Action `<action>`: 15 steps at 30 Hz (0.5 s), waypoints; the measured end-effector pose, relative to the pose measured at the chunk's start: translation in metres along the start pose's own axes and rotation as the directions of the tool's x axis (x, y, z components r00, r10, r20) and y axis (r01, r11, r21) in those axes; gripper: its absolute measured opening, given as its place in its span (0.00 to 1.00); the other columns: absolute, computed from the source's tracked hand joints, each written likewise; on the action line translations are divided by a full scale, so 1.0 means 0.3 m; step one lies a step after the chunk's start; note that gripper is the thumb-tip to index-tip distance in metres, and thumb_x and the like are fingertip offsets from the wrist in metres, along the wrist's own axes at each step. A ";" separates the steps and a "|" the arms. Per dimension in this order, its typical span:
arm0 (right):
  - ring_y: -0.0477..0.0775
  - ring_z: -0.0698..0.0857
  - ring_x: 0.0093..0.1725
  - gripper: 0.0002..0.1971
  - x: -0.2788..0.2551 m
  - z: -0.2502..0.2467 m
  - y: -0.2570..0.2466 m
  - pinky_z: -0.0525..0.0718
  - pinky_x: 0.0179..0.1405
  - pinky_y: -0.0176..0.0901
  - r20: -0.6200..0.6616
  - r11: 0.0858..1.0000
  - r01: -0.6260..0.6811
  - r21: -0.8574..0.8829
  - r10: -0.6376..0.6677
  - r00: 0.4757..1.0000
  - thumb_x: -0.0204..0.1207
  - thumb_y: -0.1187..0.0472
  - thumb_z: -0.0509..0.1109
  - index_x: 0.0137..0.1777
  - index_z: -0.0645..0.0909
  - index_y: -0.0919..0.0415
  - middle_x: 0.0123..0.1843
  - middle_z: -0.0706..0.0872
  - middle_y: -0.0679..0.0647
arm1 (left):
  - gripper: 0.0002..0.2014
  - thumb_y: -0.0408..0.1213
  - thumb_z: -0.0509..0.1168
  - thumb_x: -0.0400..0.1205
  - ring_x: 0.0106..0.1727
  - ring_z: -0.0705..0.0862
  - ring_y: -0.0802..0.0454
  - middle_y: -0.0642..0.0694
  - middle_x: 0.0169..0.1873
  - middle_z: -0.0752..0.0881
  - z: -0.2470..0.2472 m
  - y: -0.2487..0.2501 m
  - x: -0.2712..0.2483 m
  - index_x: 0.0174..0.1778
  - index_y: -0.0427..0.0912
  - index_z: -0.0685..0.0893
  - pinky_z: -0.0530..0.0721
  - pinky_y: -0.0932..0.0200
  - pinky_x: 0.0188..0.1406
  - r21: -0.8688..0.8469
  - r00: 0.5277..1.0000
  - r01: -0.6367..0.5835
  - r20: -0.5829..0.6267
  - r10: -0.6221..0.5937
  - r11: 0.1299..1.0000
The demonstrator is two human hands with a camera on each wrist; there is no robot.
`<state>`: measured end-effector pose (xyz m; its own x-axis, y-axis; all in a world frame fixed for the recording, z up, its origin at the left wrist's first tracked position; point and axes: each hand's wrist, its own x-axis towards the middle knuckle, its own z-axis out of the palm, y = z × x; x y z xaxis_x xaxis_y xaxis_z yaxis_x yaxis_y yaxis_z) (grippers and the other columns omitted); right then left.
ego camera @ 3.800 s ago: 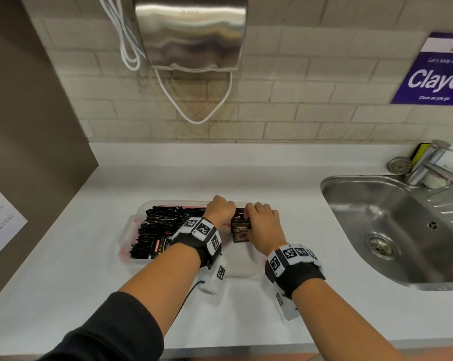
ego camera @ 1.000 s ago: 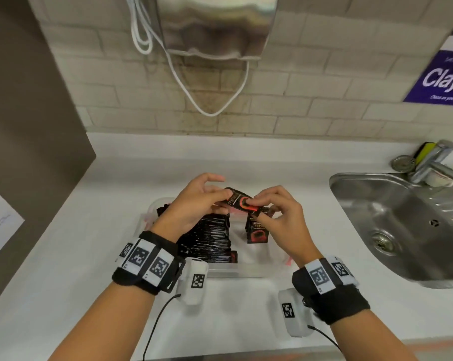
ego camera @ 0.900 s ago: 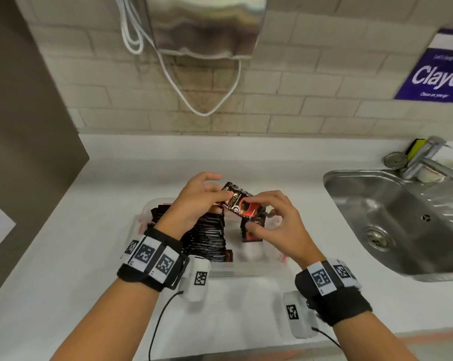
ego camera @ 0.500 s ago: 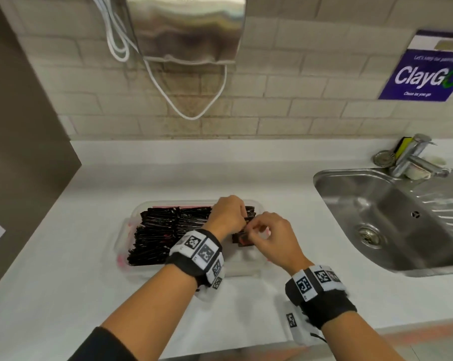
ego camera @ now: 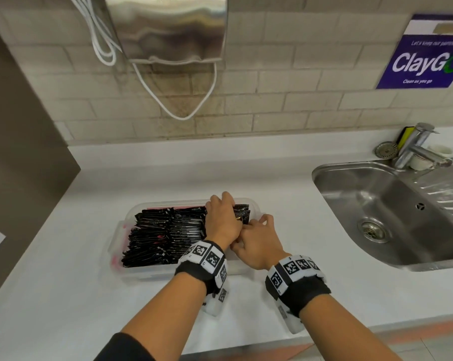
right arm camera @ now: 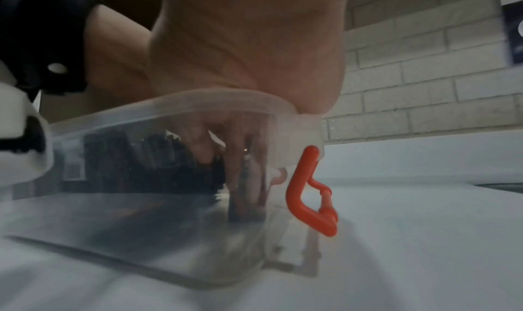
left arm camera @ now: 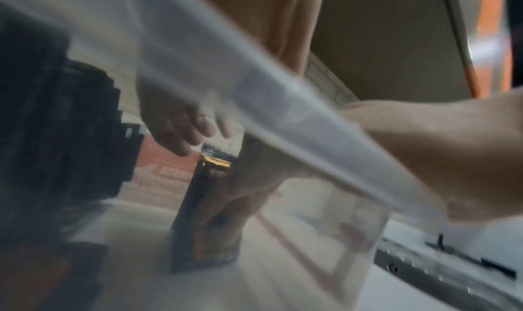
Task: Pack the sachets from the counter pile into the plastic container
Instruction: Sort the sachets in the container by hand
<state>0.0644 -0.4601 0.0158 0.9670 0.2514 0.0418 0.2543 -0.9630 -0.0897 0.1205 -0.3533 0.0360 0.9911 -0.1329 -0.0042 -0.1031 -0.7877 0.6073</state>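
Observation:
A clear plastic container (ego camera: 142, 273) lies on the white counter, with rows of black sachets (ego camera: 168, 230) standing on edge across its left and middle. My left hand (ego camera: 220, 217) reaches into the right part. Its fingers (left arm camera: 181, 132) point down against the end of the packed row and hold nothing. My right hand (ego camera: 256, 235) comes over the rim (left arm camera: 283, 114) beside it and pinches a small upright bunch of sachets (left arm camera: 203, 215) on the container floor. Through the wall, the right wrist view shows those fingers (right arm camera: 237, 159) along the bunch (right arm camera: 243, 206).
A red clip handle (right arm camera: 308, 193) hangs on the container's right end. A steel sink (ego camera: 389, 204) with a tap (ego camera: 415, 149) lies to the right. A hand dryer (ego camera: 168, 27) and white cable (ego camera: 103, 35) hang on the tiled wall. A brown panel (ego camera: 17, 152) bounds the left.
A second ago both hands held one sachet above the container. They have since dropped into its right end, where the right hand now pinches the bunch of sachets.

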 end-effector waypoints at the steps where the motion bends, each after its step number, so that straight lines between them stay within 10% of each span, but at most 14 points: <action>1: 0.51 0.77 0.47 0.22 0.001 0.001 -0.003 0.55 0.60 0.53 -0.008 1.000 -0.006 -0.005 0.006 1.000 0.75 0.44 0.48 0.42 0.83 0.51 0.42 0.88 0.45 | 0.20 0.34 0.74 0.77 0.61 0.69 0.47 0.46 0.57 0.70 0.004 -0.001 0.002 0.58 0.46 0.71 0.77 0.52 0.55 -0.074 0.999 0.017 -0.042 -0.021 0.997; 6: 0.52 0.80 0.51 0.18 0.001 0.003 -0.007 0.54 0.69 0.60 -0.001 0.999 -0.042 0.002 0.042 0.999 0.78 0.45 0.52 0.40 0.83 0.47 0.40 0.89 0.44 | 0.18 0.48 0.63 0.87 0.67 0.74 0.41 0.39 0.66 0.72 0.014 0.037 0.004 0.66 0.40 0.71 0.76 0.47 0.67 -0.499 0.965 0.158 -0.106 -0.240 0.852; 9: 0.53 0.82 0.54 0.20 0.002 -0.004 -0.009 0.45 0.78 0.71 0.040 0.997 -0.057 0.048 0.055 0.998 0.78 0.44 0.51 0.40 0.84 0.47 0.39 0.88 0.44 | 0.32 0.56 0.54 0.89 0.68 0.79 0.34 0.31 0.72 0.76 0.026 0.060 0.014 0.75 0.28 0.71 0.79 0.41 0.66 -0.677 0.912 0.323 0.035 -0.408 0.662; 15: 0.56 0.82 0.64 0.26 0.002 -0.010 -0.008 0.41 0.81 0.76 0.058 0.995 -0.060 0.079 0.055 0.997 0.76 0.42 0.49 0.49 0.88 0.50 0.50 0.92 0.50 | 0.42 0.71 0.43 0.85 0.74 0.79 0.39 0.38 0.76 0.77 0.054 0.063 0.007 0.85 0.41 0.64 0.75 0.42 0.76 -0.775 0.843 0.505 0.348 -0.411 0.379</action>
<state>0.0642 -0.4579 0.0189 0.9789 0.2031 -0.0214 0.1966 -0.9656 -0.1705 0.1192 -0.3783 0.0345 0.8485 0.0025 -0.5291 0.5262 0.1006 0.8444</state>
